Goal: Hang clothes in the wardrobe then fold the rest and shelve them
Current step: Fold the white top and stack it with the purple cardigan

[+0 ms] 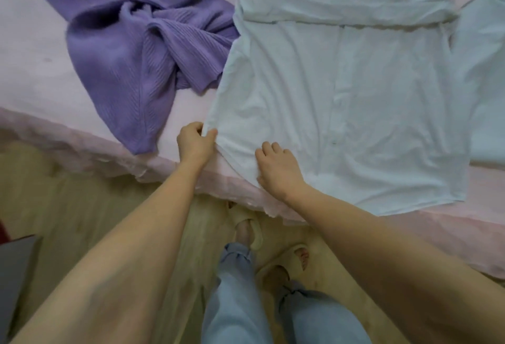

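At the near edge of the bed, the left hand [195, 140] pinched the corner of the white garment [341, 114] between thumb and curled fingers, while the right hand [278, 167] lay just beside it on the same hem, fingers bent into the cloth (whether it truly gripped or only pressed was hard to tell). From both hands the garment spread away and to the right over the pink sheet [35, 70], its long axis running away from the person; the left hand held the corner any fold would likely start from. A crumpled purple sweater [142, 51] lay to the left, touching it. No readable label or writing showed.
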Action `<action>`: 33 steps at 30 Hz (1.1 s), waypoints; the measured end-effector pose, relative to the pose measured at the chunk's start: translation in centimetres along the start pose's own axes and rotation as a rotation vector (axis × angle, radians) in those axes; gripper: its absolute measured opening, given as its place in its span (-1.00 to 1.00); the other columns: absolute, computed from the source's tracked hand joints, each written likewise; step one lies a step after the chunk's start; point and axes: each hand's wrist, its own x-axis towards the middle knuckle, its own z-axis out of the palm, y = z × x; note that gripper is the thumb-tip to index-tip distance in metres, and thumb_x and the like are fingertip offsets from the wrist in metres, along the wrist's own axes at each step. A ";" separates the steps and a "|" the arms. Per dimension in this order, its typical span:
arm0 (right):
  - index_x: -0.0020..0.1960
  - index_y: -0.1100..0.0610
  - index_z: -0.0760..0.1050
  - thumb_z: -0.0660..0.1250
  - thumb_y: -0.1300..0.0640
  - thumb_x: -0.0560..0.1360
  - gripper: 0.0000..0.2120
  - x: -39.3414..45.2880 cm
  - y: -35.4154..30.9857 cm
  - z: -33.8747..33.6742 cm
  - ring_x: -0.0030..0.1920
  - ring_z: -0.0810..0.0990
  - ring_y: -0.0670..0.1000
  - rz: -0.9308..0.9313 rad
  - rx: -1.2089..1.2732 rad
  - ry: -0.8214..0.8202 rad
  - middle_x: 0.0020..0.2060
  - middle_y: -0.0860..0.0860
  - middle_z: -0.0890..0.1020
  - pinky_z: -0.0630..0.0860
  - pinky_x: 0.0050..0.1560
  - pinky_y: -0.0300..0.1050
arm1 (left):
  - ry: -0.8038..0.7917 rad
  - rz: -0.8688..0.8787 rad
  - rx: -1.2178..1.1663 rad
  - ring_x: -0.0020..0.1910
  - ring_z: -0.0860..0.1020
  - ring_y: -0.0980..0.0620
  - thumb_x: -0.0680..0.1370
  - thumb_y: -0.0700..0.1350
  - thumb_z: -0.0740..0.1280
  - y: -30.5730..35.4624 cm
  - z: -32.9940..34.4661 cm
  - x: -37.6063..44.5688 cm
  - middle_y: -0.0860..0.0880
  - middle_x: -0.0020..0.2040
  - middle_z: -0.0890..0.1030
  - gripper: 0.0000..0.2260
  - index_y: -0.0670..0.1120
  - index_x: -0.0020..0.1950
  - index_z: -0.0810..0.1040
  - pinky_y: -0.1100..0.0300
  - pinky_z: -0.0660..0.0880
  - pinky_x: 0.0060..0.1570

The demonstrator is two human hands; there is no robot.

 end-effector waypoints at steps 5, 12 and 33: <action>-0.01 0.21 0.51 0.19 0.29 0.49 -0.86 1.3 0.0 0.3 0.04 0.47 0.15 -0.383 0.056 -0.243 0.00 0.12 0.50 0.40 -0.15 -0.02 | -0.181 -0.178 0.275 -0.03 0.62 -0.21 0.40 -0.24 0.34 -1.2 -2.3 -0.1 -0.26 -0.08 0.66 -0.88 -0.26 -0.13 0.61 0.03 0.57 -0.03; 0.56 0.16 0.04 0.14 -0.05 0.59 -0.37 5.6 2.7 -0.7 0.53 0.03 0.20 0.282 0.324 0.176 0.55 0.18 0.03 0.05 0.50 0.10 | 0.113 0.612 0.611 0.11 0.46 -0.26 0.47 -0.19 0.27 3.6 -3.2 3.4 -0.22 0.14 0.50 -0.68 -0.18 0.22 0.49 -0.08 0.41 -0.05; 0.55 0.21 0.02 0.11 0.23 0.59 -0.43 24.7 19.4 -12.7 0.54 0.06 0.08 0.353 0.391 0.329 0.54 0.13 0.09 -0.01 0.51 -0.09 | 0.044 0.708 0.318 0.27 0.38 -0.18 0.50 -0.28 0.27 22.1 4.1 25.1 -0.13 0.36 0.41 -0.39 -0.08 0.54 0.19 0.01 0.33 0.20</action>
